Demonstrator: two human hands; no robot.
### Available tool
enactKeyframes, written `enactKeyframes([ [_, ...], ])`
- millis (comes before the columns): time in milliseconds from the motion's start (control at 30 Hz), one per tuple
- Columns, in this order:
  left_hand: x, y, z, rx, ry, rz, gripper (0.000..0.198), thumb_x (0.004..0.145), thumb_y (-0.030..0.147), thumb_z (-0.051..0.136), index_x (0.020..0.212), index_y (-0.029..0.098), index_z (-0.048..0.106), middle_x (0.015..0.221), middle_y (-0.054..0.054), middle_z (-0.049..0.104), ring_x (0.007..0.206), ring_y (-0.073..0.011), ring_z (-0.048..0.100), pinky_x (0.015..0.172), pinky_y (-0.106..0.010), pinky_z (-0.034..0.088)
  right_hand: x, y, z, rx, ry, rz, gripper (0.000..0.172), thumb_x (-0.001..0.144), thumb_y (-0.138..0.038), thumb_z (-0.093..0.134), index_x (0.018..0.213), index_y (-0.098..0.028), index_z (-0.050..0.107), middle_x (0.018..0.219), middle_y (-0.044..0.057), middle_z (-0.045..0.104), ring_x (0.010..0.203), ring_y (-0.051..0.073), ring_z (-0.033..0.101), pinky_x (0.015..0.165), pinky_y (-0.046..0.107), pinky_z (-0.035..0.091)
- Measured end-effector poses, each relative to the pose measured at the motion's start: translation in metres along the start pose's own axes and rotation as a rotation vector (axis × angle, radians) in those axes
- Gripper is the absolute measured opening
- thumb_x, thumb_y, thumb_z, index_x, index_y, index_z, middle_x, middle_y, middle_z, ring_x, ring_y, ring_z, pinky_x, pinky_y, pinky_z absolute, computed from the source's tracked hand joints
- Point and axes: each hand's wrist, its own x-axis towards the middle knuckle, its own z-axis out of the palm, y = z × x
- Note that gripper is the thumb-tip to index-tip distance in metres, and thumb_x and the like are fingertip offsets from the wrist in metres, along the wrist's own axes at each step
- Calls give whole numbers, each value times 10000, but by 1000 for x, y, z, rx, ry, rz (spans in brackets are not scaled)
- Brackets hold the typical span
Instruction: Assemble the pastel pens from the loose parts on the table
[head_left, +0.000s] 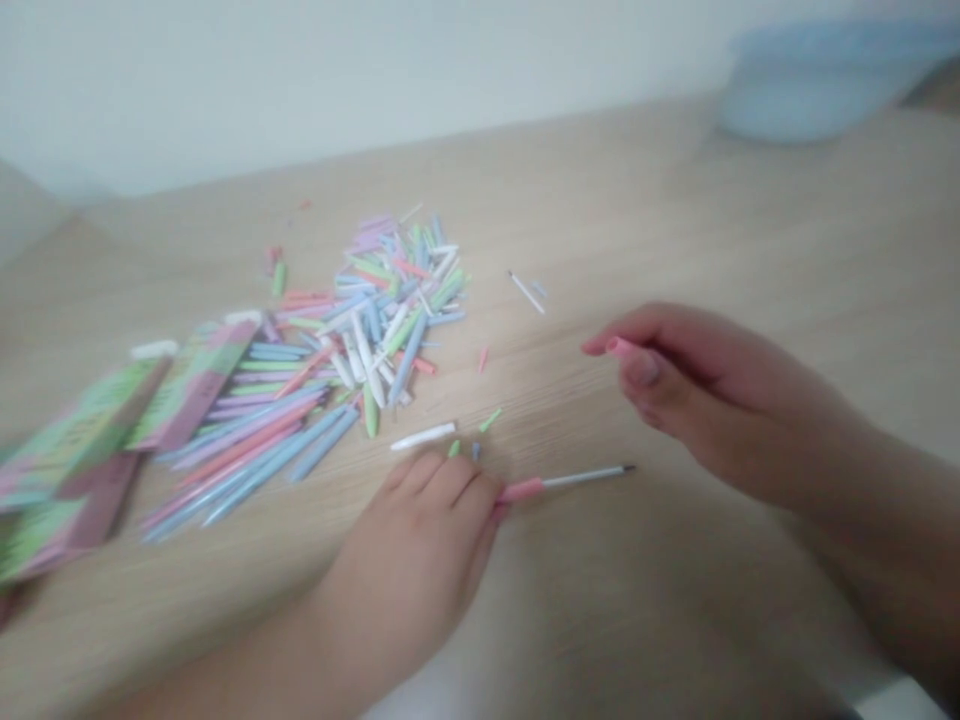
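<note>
Inspection finds the right hand (712, 400) in a narrow pinch, thumb and forefinger closed on a short pink pen sleeve (619, 347), well clear of the table. The left hand (424, 545) rests on the near edge of the light-wood table (675, 220), its fingers against the pink end of a slim pen refill (577, 480); firmness of grip cannot be confirmed. Just far of that hand lies a white pen barrel (422, 436). Farther left sit a loose heap of pastel pen parts (397, 310) and green-and-pink cardboard packets (79, 440). A blurred pale-blue tub (825, 85) stands far right.
</note>
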Motion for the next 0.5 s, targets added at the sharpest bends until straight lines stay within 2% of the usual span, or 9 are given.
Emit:
enactKeyframes([
  [100, 0, -1, 0, -31, -24, -4, 205, 1063, 276, 487, 1058, 214, 682, 978, -61, 673, 953, -273, 613, 910, -503, 495, 8, 4, -10, -134, -52, -47, 267, 1024, -480, 576, 1181, -308, 706, 984, 64, 709, 962, 288, 668, 811, 435, 557],
  [167, 0, -3, 1, -53, -18, -6, 204, 1063, 272, 486, 1094, 222, 682, 997, -57, 678, 969, -274, 610, 912, -499, 490, 10, 8, -11, -159, -51, -63, 267, 1022, -472, 582, 1199, -317, 707, 1065, 62, 717, 998, 290, 663, 849, 443, 545],
  [233, 0, -4, 1, -66, -1, -2, 203, 1060, 262, 488, 1114, 224, 680, 1005, -56, 681, 972, -273, 608, 912, -495, 488, 11, 12, -10, -150, -70, -40, 257, 1027, -479, 570, 1169, -308, 700, 1008, 49, 717, 916, 269, 668, 792, 418, 538],
  [333, 1, -6, 3, -73, 13, 12, 204, 1055, 258, 492, 1119, 218, 682, 996, -60, 678, 957, -270, 604, 902, -488, 486, 10, 19, -12, -145, -118, 39, 255, 1063, -485, 486, 1103, -281, 633, 784, 8, 652, 695, 216, 618, 642, 364, 494],
  [400, 1, -6, 3, -70, 11, 13, 211, 1056, 262, 490, 1125, 219, 685, 997, -60, 676, 957, -270, 601, 902, -487, 484, 10, 24, -19, -214, -176, 73, 251, 1070, -482, 460, 1076, -272, 596, 729, -7, 617, 640, 198, 583, 599, 343, 461],
  [500, 1, -6, 2, -53, -13, -4, 219, 1059, 267, 481, 1117, 224, 688, 999, -59, 673, 969, -272, 600, 909, -491, 476, 7, 37, -32, -358, -467, 105, 246, 1019, -502, 553, 1005, -266, 621, 728, -15, 628, 622, 185, 575, 562, 317, 423],
])
